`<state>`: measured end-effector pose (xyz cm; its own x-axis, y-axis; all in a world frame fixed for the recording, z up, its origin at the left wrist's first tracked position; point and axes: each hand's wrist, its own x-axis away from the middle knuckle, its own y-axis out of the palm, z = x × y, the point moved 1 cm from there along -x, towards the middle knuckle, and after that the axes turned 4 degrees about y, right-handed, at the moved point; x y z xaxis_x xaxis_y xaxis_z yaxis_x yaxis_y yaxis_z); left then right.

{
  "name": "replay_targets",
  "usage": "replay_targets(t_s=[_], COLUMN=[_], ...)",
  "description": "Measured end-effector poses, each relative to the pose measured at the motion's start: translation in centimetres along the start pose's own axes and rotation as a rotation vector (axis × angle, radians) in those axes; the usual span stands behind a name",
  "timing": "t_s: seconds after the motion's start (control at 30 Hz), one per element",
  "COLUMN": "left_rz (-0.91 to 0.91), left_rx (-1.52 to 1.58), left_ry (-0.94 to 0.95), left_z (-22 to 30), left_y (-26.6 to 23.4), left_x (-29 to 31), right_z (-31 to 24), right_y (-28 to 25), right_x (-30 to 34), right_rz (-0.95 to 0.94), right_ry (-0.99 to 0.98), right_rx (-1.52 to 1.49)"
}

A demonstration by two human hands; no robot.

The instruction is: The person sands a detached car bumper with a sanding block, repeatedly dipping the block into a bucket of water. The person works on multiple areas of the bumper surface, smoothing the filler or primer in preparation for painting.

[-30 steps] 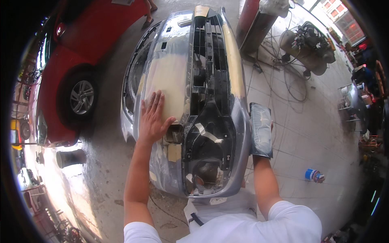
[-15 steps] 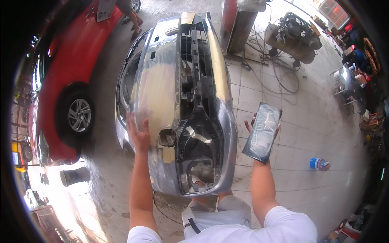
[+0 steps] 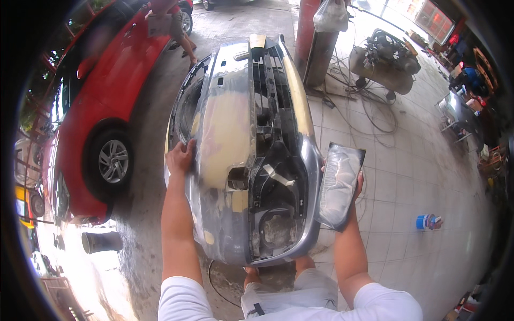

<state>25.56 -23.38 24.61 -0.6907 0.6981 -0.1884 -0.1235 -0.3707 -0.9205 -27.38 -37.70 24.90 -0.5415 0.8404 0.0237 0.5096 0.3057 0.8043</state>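
A grey car bumper (image 3: 225, 216) stretches away in front of me, with broad patches of pale yellow filler (image 3: 227, 125) on its surface. My left hand (image 3: 180, 157) is at its left edge, fingers curled against the rim by an opening. Over on the right side, my right hand (image 3: 359, 184) supports a flat dark board (image 3: 340, 184) smeared with greyish-white paste; most of those fingers are behind the board. A strip of whitish tape (image 3: 278, 175) lies across the black inner part of the bumper.
To the left stands a red car (image 3: 115, 80), with a person (image 3: 170, 24) beside it farther off. A dark bucket (image 3: 101, 242) lies on its side. An air compressor (image 3: 385, 61) with loose hoses stands at the far right, and a blue can (image 3: 426, 221) sits on the tiles.
My left hand has gone from lying spread on the filler to curling at the bumper's left edge. The board has tilted and dropped slightly. The view has shifted, and the distant person shows more.
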Motion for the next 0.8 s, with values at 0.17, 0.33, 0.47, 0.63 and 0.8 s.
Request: replay_targets(t_s=[0.17,0.33,0.47,0.63,0.8], left_rz=[0.024,0.062,0.144,0.115,0.323], left_rx=[0.091,0.15,0.189,0.215,0.277], left_ry=[0.131,0.091,0.177,0.042,0.136], left_z=[2.7,-1.3,-2.0,-1.9,-4.0], left_y=[-3.5,-1.5,-1.2,0.1,-0.5], left_x=[0.5,4.8,5.9,7.1,8.8], right_z=[0.1,-0.2,-1.3,-1.7,-1.6], right_y=[0.8,2.3,2.4,2.9,4.8], right_x=[1.6,4.0,4.0,5.1,4.6], right_rz=[0.001,0.069,0.053,0.054,0.012], right_ry=[-0.036,-0.072,-0.057,-0.077,0.013], right_rx=[-0.002,0.026,0.085,0.11,0.254])
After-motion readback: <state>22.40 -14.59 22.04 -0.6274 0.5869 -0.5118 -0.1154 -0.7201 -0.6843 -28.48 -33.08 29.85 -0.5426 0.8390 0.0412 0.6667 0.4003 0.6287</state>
